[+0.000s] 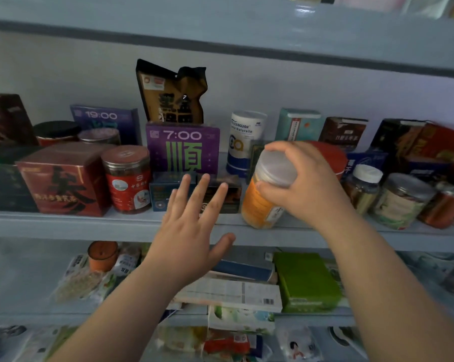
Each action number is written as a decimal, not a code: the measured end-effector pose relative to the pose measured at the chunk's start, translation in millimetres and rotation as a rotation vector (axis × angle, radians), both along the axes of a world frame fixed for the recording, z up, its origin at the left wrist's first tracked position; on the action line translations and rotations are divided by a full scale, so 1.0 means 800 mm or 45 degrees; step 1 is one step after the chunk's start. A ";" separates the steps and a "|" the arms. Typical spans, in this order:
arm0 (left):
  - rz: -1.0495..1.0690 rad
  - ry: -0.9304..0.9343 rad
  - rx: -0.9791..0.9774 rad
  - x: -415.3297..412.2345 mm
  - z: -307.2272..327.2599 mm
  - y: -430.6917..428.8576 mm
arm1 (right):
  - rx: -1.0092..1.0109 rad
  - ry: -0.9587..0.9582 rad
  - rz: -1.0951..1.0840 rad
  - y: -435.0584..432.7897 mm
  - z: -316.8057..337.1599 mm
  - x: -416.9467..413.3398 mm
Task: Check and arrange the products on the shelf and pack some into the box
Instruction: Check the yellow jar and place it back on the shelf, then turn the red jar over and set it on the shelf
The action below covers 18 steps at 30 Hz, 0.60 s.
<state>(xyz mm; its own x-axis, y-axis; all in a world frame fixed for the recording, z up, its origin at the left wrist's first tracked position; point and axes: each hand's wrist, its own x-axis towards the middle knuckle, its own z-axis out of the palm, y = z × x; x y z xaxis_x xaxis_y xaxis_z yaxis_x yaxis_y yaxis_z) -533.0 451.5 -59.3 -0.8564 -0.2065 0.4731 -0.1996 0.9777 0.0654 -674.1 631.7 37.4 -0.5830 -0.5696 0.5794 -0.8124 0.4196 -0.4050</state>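
Right hand (303,184) right of centre frame, fingers curled round clear lid of orange jar (263,194); jar tilted, base at front edge of middle shelf (63,226). Left hand (192,226) centre frame, fingers spread wide, holding nothing, in front of low dark boxes (220,194). Purple 7:00 box (182,148) upright behind them. Red-lidded jar (126,178) and red box (63,178) to left. White canister (247,137) behind orange jar. Lower shelf: green box (307,280).

Grips with right hand (307,189), at 3 o'clock of centre, a tilted orange jar (260,205) by its clear lid (275,168), at the shelf (63,226) front edge. Holds left hand (189,231) open, fingers spread, at 6 o'clock of the purple box (182,147), before small dark boxes (163,192).
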 end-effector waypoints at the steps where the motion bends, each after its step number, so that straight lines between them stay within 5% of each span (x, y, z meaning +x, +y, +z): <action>1: -0.013 -0.010 -0.021 -0.006 0.003 -0.002 | 0.037 0.020 -0.007 -0.009 0.001 -0.008; 10: -0.068 0.021 -0.040 -0.024 0.009 -0.008 | 0.348 0.460 -0.084 -0.051 -0.018 -0.062; 18: -0.131 0.071 0.018 -0.030 -0.010 0.010 | 0.520 0.451 -0.194 -0.052 -0.019 -0.060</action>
